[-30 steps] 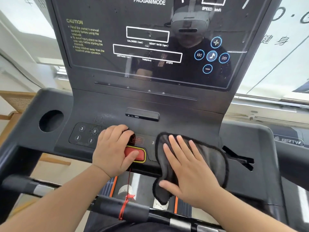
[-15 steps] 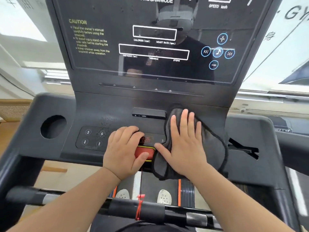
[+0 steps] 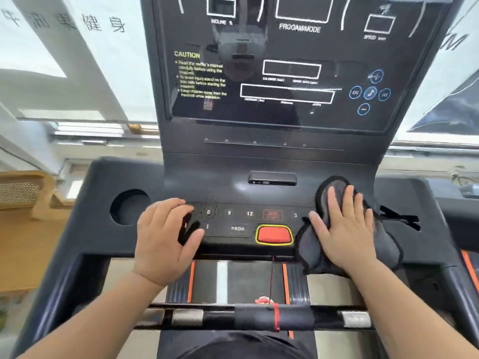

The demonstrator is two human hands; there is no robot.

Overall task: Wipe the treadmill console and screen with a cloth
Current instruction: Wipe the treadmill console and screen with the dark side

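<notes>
The dark treadmill console (image 3: 259, 195) fills the middle of the view, with its glossy black screen (image 3: 285, 73) rising above. My right hand (image 3: 342, 229) lies flat, fingers spread, pressing a dark grey cloth (image 3: 311, 250) onto the right end of the button panel. The cloth hangs partly over the console's front edge. My left hand (image 3: 166, 239) rests on the left end of the button panel (image 3: 241, 221), fingers curled over some buttons, holding nothing. A red stop button (image 3: 274, 234) with a yellow rim sits between my hands.
A round cup holder (image 3: 129, 207) is at the console's left. A slotted recess (image 3: 399, 218) lies right of the cloth. A black handlebar (image 3: 259, 317) with a red safety cord (image 3: 274, 309) crosses below. The running belt (image 3: 233, 281) shows beneath. Windows lie behind.
My left hand slid left off the red button, uncovering it and the number keys. My right hand moved the cloth rightward across the console. The view tilted up and shifted.
</notes>
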